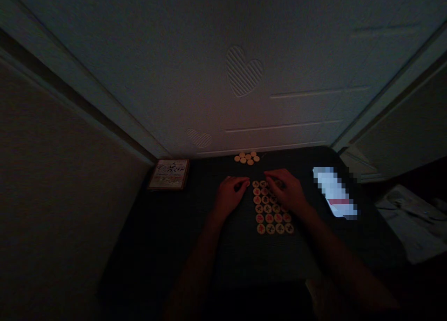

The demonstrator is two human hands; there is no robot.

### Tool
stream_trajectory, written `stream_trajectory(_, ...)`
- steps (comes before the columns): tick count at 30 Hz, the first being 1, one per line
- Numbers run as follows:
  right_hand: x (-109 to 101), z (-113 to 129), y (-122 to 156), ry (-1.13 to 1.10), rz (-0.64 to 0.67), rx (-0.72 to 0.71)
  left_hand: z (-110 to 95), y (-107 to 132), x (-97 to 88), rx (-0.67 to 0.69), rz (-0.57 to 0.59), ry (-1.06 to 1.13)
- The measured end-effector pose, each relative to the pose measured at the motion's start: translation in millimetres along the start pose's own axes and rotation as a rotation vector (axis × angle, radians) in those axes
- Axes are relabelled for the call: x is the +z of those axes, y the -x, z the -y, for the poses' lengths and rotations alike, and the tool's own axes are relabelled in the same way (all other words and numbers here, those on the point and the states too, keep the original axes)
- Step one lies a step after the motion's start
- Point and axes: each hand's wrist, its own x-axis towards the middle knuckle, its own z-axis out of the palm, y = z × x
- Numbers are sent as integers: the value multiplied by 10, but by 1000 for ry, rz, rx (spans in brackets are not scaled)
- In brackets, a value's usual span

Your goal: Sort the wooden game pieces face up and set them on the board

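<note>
Forearms (344,246) nearest | left hand (228,195): fingertips pinched, apparently on disc (247,183), beside disc rows (268,217) on table (164,228) | right hand (288,190): half-curled over rows, grip can't tell | keep discs flat, don't nudge neighbours

Right hand (287,190) over round pieces (268,218)

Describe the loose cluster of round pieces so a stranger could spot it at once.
Find the dark table, then its far edge below the panel with embossed hearts. There sits a small, irregular huddle of pale discs. Unlike the marked pieces in neat rows, these show no visible characters.
</note>
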Motion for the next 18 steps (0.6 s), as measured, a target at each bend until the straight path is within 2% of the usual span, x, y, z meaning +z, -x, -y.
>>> stream_trajectory(10,20,-35,4,1,-37,57,57,-31,77,35,-53,-41)
stream_trajectory(18,17,-96,9,0,-47,88,73,-10,106,46,-50,-40)
